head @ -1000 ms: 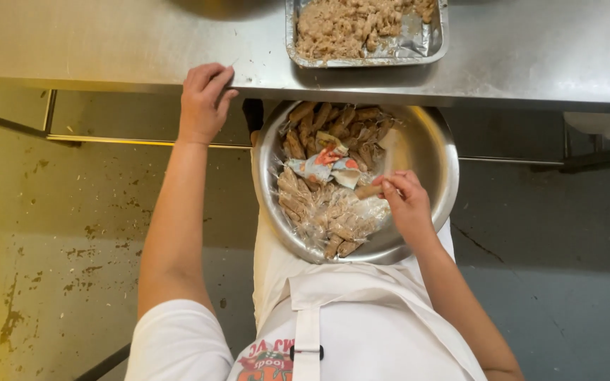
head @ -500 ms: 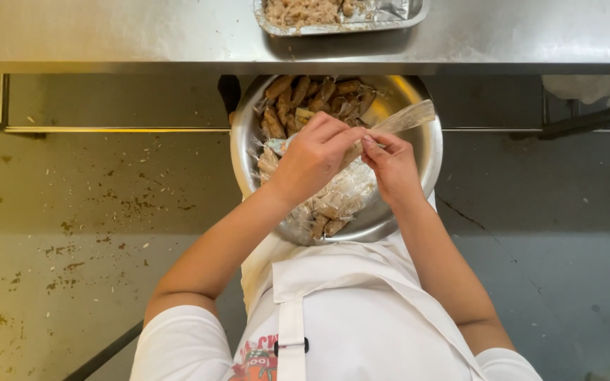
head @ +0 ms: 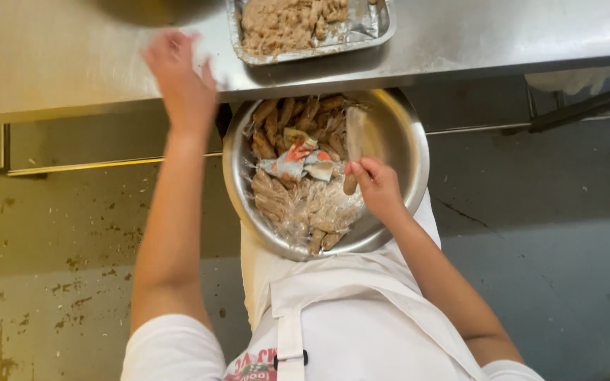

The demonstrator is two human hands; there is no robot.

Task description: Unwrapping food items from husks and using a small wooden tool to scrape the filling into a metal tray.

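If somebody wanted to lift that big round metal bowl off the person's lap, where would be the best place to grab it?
Probably by the rim of the metal bowl, with a hand on each side. The rim shows bare on its right and lower-left edges, while the far edge sits tucked under the steel table. The right hand is inside the bowl, holding a wrapped brown piece, so coming from the sides avoids it.

My right hand (head: 377, 185) pinches one brown sausage (head: 351, 156) over the steel bowl (head: 404, 141) of wrapped sausages — my left hand (head: 181, 85) hovers, blurred, above the steel table (head: 72, 63).
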